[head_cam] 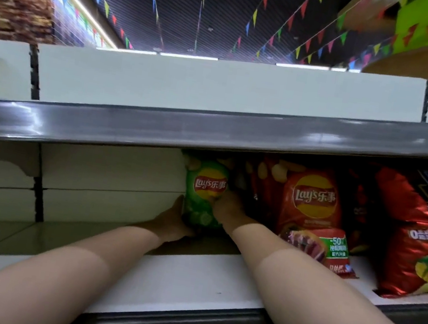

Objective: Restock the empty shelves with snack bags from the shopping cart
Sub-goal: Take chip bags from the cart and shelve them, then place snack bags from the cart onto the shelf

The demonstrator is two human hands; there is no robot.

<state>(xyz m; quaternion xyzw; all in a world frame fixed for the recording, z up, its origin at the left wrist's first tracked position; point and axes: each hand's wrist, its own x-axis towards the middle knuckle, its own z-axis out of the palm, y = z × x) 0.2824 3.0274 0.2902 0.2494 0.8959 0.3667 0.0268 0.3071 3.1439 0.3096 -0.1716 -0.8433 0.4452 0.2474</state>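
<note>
Forearms reach in from the bottom edge over the shelf (188, 278). At frame centre the left hand (172, 222) cups the lower left of the green bag (204, 188); the right hand (227, 209) grips its right side. The bag stands upright between both hands, deep in, just left of the red bag (312, 205).

Gripped between the left hand (172, 222) and the right hand (227, 209), the green crisp bag (203, 188) is thin plastic film, glossy and crinkled. Just right of the right hand, the red crisp bag (313, 202) has the same shiny film. Further right, the red foil-look bag (412, 249) gleams along its creases. Above both hands, the dark grey shelf edge strip (211, 133) is smooth and glossy, streaked with reflections. Below the hands, the white shelf board (188, 278) looks smooth and matt. Left of the left hand, the white back panels (110, 170) are matt too.
</note>
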